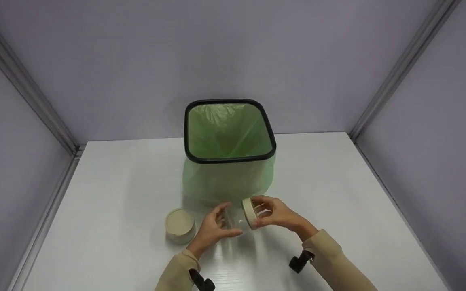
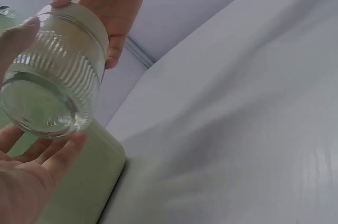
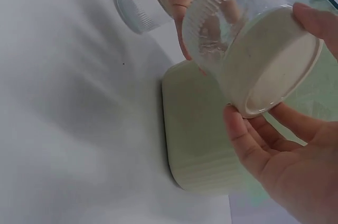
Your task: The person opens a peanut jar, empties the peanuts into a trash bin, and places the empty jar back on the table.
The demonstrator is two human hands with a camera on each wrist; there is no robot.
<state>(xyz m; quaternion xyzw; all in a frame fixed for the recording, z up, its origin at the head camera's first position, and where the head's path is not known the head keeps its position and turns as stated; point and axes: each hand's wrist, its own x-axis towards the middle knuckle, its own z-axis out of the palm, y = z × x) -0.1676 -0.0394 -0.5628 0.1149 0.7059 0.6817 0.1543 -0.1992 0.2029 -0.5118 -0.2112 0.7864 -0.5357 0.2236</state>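
Observation:
A clear ribbed glass jar (image 2: pixel 63 55) with a cream lid (image 1: pixel 249 213) is held tipped on its side between both hands, just off the table. My left hand (image 1: pixel 213 229) holds the glass end, thumb and fingers spread around its base. On the lid end, my right hand (image 1: pixel 275 212) grips the rim between thumb and fingertips, as the right wrist view shows. The lid (image 3: pixel 277 60) sits on the jar's mouth. No contents can be made out through the glass. Left of my left hand stands a second lidded jar (image 1: pixel 179 226), upright.
Directly beyond the hands stands a pale green bin (image 1: pixel 229 178) with a black rim (image 1: pixel 233 160) and a green bag liner (image 1: pixel 225 125) inside. Both stand on a white table (image 1: pixel 136 182), enclosed by pale walls (image 1: pixel 225 48) at the back and sides.

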